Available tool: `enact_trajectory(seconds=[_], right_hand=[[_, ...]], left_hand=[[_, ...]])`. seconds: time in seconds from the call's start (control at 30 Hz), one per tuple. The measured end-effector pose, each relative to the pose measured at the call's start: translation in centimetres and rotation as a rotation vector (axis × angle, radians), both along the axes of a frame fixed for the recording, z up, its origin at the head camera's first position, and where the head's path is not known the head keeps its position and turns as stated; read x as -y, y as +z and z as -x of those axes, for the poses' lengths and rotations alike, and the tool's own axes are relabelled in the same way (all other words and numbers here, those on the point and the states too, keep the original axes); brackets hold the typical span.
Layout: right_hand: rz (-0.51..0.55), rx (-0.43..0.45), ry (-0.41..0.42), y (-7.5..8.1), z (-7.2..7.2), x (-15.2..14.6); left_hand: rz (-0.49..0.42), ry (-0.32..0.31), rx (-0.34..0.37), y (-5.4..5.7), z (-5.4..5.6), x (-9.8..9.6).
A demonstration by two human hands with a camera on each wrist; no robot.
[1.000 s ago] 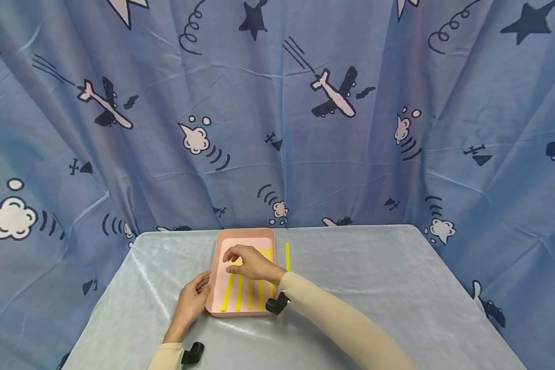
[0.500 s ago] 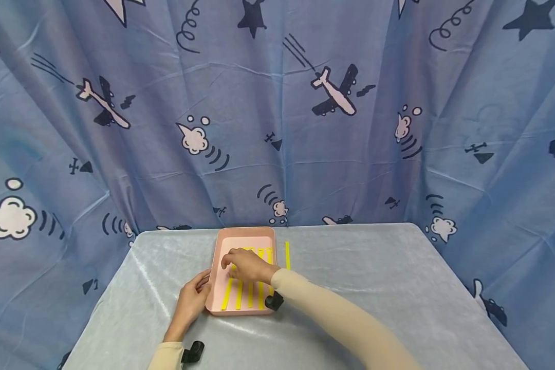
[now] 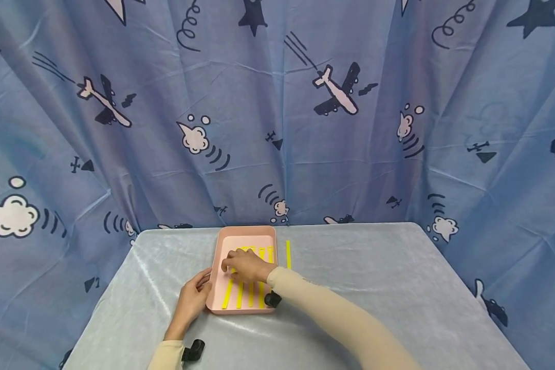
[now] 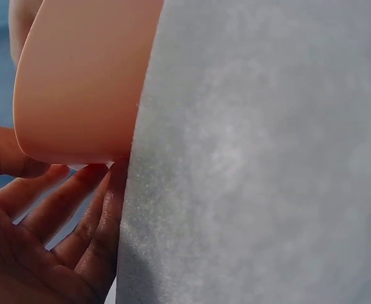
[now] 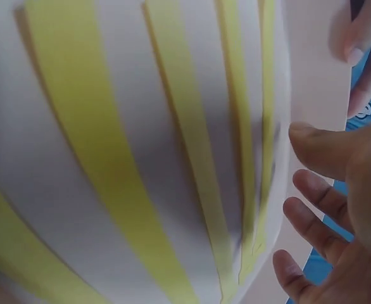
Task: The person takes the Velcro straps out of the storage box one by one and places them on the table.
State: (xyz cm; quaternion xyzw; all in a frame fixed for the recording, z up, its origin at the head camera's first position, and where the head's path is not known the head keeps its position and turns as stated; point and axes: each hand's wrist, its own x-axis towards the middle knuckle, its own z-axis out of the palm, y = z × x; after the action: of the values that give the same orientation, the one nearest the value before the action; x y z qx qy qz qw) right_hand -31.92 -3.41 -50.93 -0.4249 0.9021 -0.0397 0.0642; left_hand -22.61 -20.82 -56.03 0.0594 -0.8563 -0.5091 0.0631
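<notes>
A pink tray stands on the table, with several flat yellow strips lying lengthwise side by side inside. My left hand rests against the tray's left wall; in the left wrist view its fingers reach out nearly straight, touching the underside edge of the tray. Over the tray's left part is my right hand, covering the middle of the strips. In the right wrist view its thumb and fingers are spread apart and bent a little, with nothing between them, beside the leftmost strip.
One more yellow strip lies on the table just right of the tray. A pale grey cloth covers the table, and a blue patterned curtain hangs behind its far edge.
My right hand has moved a little to the left and lower over the tray, uncovering the far ends of some strips. The left hand, the tray and the strips stay in place.
</notes>
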Motion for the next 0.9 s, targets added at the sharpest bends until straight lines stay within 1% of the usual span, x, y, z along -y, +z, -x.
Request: enact_trajectory(seconds=[0.13, 0.3, 0.37, 0.53, 0.6, 0.73, 0.9], right_hand=[[-0.032, -0.018, 0.027, -0.12, 0.13, 0.07], [-0.047, -0.069, 0.064, -0.41, 0.49, 0.38], [-0.074, -0.082, 0.066, -0.59, 0.58, 0.51], [-0.138, -0.083, 0.052, -0.76, 0.59, 0.7], [-0.134, -0.085, 0.053, -0.77, 0.51, 0.76], [-0.118, -0.09, 0.062, -0.87, 0.33, 0.77], [-0.111, -0.121, 0.081, -0.95, 0.2, 0.78]], left_hand=[[-0.002, -0.001, -0.001, -0.05, -0.07, 0.04], [-0.001, 0.01, -0.001, -0.07, -0.03, 0.11], [-0.004, 0.008, 0.001, 0.0, -0.07, 0.07], [-0.005, 0.007, -0.023, 0.21, -0.13, -0.17], [-0.001, 0.009, -0.033, 0.19, -0.14, -0.22], [-0.008, 0.01, -0.028, 0.1, -0.1, -0.19], [-0.023, 0.007, -0.019, 0.07, -0.09, -0.1]])
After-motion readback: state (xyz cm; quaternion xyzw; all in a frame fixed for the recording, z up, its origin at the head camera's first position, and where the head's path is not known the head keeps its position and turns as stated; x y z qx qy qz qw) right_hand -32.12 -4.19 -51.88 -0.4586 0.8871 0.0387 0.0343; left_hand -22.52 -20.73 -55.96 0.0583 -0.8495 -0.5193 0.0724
